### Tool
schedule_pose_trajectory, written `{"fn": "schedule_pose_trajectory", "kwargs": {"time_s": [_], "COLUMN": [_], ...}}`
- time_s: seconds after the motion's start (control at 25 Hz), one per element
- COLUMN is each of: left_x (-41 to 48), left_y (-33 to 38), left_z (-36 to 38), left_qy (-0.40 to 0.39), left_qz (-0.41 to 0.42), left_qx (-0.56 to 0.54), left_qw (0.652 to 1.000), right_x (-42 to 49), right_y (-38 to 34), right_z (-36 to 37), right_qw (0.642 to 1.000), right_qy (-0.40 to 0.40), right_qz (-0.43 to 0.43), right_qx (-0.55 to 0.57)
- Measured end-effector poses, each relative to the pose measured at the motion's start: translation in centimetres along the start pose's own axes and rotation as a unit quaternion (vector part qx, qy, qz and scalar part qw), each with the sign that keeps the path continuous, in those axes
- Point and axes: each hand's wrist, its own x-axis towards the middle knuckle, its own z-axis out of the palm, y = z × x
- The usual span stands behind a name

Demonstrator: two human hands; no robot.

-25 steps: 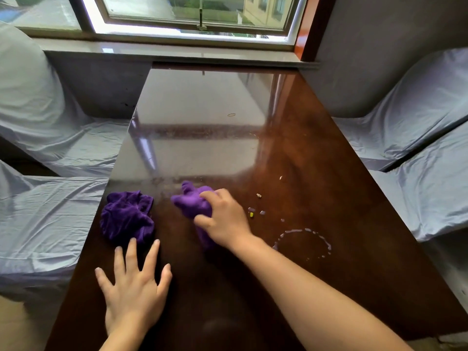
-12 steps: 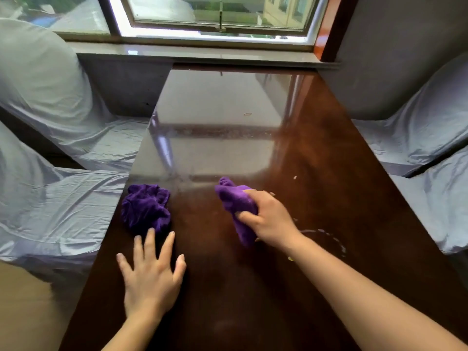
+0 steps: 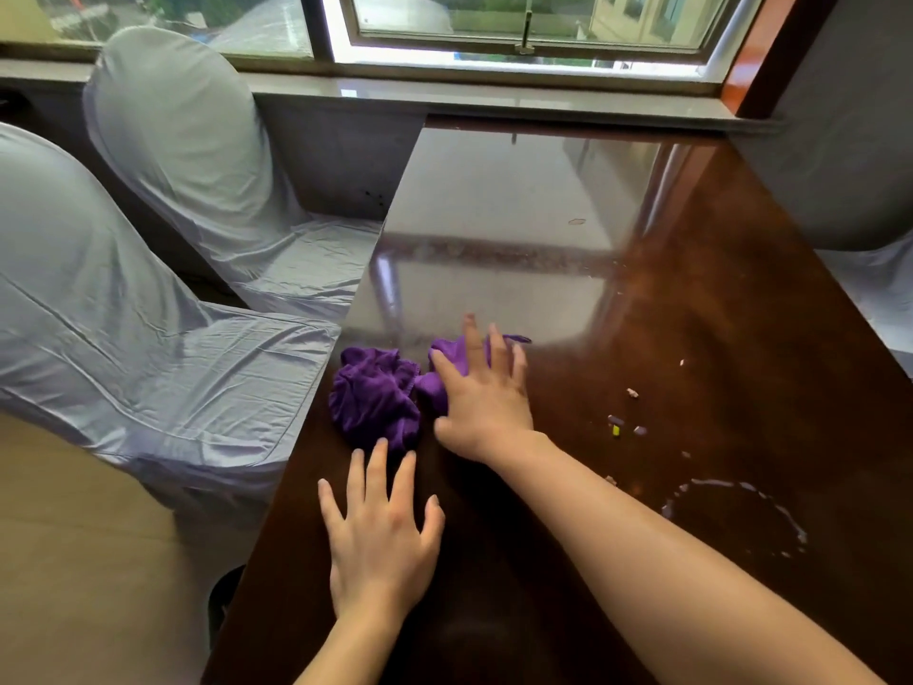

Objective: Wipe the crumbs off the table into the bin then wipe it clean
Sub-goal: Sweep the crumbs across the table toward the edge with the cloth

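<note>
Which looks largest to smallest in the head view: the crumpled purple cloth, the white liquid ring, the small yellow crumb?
1. White liquid ring
2. Crumpled purple cloth, close behind; the ring lies nearer the camera, so this order is unsure.
3. Yellow crumb, clearly smallest.

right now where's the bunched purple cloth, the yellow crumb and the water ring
bunched purple cloth (image 3: 375, 402), head view, middle of its folds
yellow crumb (image 3: 616, 430), head view, its centre
water ring (image 3: 706, 483), head view, far arc of the ring

left hand (image 3: 380, 538) flat, splayed, right hand (image 3: 486, 405) spread, reaching forward
</note>
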Motion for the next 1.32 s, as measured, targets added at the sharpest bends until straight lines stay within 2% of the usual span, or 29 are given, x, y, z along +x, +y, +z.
{"fn": "schedule_pose_trajectory", "kwargs": {"time_s": [0.08, 0.12, 0.24, 0.28, 0.36, 0.44, 0.52, 0.56, 0.64, 0.72, 0.76, 0.8, 0.84, 0.88, 0.96, 1.04, 1.2, 1.32], "left_x": [0.0, 0.1, 0.1, 0.1, 0.3, 0.2, 0.2, 0.1, 0.0, -0.1, -0.3, -0.4, -0.5, -0.4, 0.2, 0.5, 0.6, 0.6], "left_y": [-0.3, -0.5, -0.7, -0.7, -0.6, -0.3, -0.3, -0.3, -0.1, 0.1, 0.1, 0.3, 0.6, 1.3, 3.6, 6.0, 7.1, 7.0], "left_z": [0.2, 0.3, 0.7, 0.7, 0.8, 0.6, 0.4, 0.3, 0.1, -0.1, -0.1, -0.1, -0.1, -0.1, -0.1, 0.5, 1.7, 1.6], "left_qy": [0.023, 0.034, 0.06, 0.062, 0.056, 0.042, 0.03, 0.021, 0.005, -0.009, -0.013, -0.01, -0.007, -0.014, -0.037, -0.054, -0.023, -0.026], "left_qz": [-0.001, -0.005, -0.007, -0.006, -0.009, -0.009, -0.002, 0.004, 0.025, 0.055, 0.081, 0.11, 0.13, 0.133, 0.079, 0.011, -0.008, -0.016], "left_qx": [-0.019, -0.029, -0.046, -0.045, -0.036, -0.028, -0.031, -0.031, -0.032, -0.031, -0.024, -0.013, 0.001, 0.012, 0.006, -0.005, -0.001, 0.008], "left_qw": [1.0, 0.999, 0.997, 0.997, 0.998, 0.999, 0.999, 0.999, 0.999, 0.998, 0.996, 0.994, 0.991, 0.991, 0.996, 0.998, 1.0, 1.0], "right_x": [0.9, 1.5, 3.2, 3.5, 3.5, 2.9, 1.2, 0.0, -3.2, -6.4, -7.9, -9.1, -9.8, -10.0, -9.4, -8.5, -8.6, -9.3], "right_y": [-2.5, -3.9, -6.7, -7.1, -7.5, -6.9, -5.0, -3.3, 1.9, 9.3, 13.2, 17.1, 20.4, 23.1, 26.8, 29.0, 29.9, 27.4], "right_z": [0.1, 0.4, 1.2, 1.3, 0.7, -0.5, -2.6, -3.8, -6.2, -7.9, -8.7, -9.5, -9.9, -10.0, -9.5, -8.7, -7.9, -6.5], "right_qw": [0.995, 0.993, 0.992, 0.991, 0.991, 0.993, 0.972, 0.93, 0.806, 0.689, 0.645, 0.62, 0.626, 0.661, 0.753, 0.807, 0.855, 0.922], "right_qy": [0.052, 0.046, -0.063, -0.071, -0.026, 0.011, 0.039, 0.053, 0.097, 0.115, 0.113, 0.118, 0.134, 0.159, 0.211, 0.224, 0.207, 0.164], "right_qz": [-0.079, -0.108, -0.105, -0.103, -0.122, -0.11, -0.039, 0.002, 0.058, 0.106, 0.123, 0.147, 0.184, 0.231, 0.309, 0.338, 0.317, 0.203], "right_qx": [0.013, 0.012, -0.036, -0.047, -0.037, 0.036, 0.229, 0.364, 0.581, 0.707, 0.746, 0.761, 0.746, 0.696, 0.542, 0.43, 0.353, 0.285]}}
